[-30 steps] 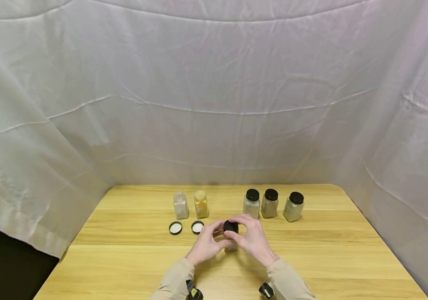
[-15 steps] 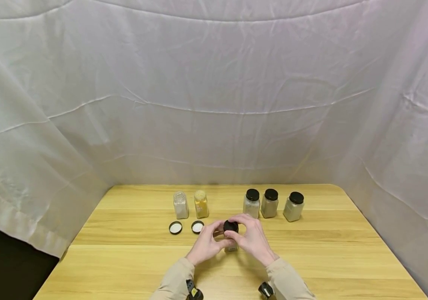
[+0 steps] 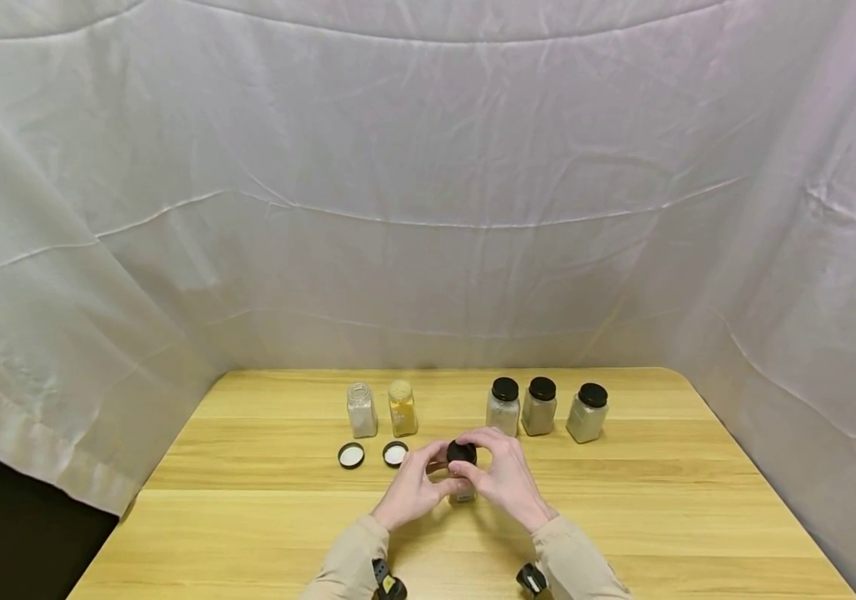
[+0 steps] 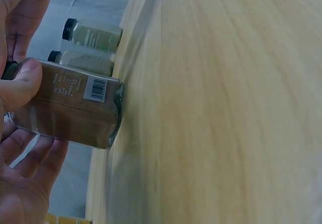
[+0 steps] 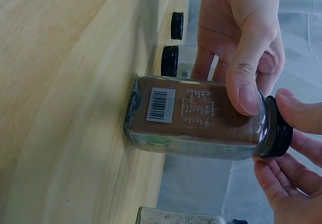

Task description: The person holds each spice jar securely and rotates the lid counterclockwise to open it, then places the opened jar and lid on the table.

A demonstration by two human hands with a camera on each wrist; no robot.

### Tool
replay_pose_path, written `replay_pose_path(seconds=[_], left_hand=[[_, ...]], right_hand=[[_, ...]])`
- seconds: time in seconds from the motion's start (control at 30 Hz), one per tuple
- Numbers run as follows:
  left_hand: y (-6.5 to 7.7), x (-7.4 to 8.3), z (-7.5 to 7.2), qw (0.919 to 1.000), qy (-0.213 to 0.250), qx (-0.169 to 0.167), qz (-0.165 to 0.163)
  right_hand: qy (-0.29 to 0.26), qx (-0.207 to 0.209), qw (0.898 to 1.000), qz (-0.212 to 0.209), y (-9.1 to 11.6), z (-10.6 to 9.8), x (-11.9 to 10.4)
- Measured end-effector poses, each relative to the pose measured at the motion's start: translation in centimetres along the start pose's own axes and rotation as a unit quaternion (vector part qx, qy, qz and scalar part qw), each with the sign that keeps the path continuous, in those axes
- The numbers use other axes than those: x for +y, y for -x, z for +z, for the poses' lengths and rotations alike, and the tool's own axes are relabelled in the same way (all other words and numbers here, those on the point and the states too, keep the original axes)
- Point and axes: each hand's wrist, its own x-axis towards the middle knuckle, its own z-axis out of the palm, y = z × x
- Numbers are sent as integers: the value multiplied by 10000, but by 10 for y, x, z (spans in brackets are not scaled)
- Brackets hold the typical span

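A square clear spice jar (image 5: pixel 191 113) of brown powder, with a barcode label, stands upright on the table between both hands. My left hand (image 3: pixel 412 487) grips its body, thumb pressed to the barcode side, as the right wrist view shows. Thumb and fingers of my right hand (image 3: pixel 506 475) pinch the black lid (image 3: pixel 462 452), which sits on the jar's neck. In the head view, the hands cover much of the jar. Beyond my left hand, two black lids lie with their white insides up, a left one (image 3: pixel 351 456) and a right one (image 3: pixel 395 453).
Behind those lids stand two uncapped jars, one with pale contents (image 3: pixel 362 412) and one with yellow powder (image 3: pixel 402 411). Three black-capped jars stand behind my right hand: a left (image 3: pixel 503 410), a middle (image 3: pixel 539 410) and a right one (image 3: pixel 588 417). Pale curtains (image 3: pixel 428 275) surround the wooden table (image 3: pixel 660 517).
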Motion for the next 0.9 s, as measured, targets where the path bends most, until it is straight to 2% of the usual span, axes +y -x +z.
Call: replay_pose_path(seconds=[0.27, 0.57, 0.8, 0.9], left_hand=[[0, 2, 0, 10000, 0, -1, 3], [2, 3, 2, 9998, 200, 76, 29], [1, -1, 1, 9999, -27, 84, 71], [1, -2, 1, 9998, -112, 88, 102]], right_hand=[[-21, -125, 9998, 130, 0, -1, -1], [-201, -269, 9991, 264, 1, -2, 0], [-505, -661, 9963, 232, 3, -5, 1], [-498, -623, 9968, 106, 3, -6, 2]])
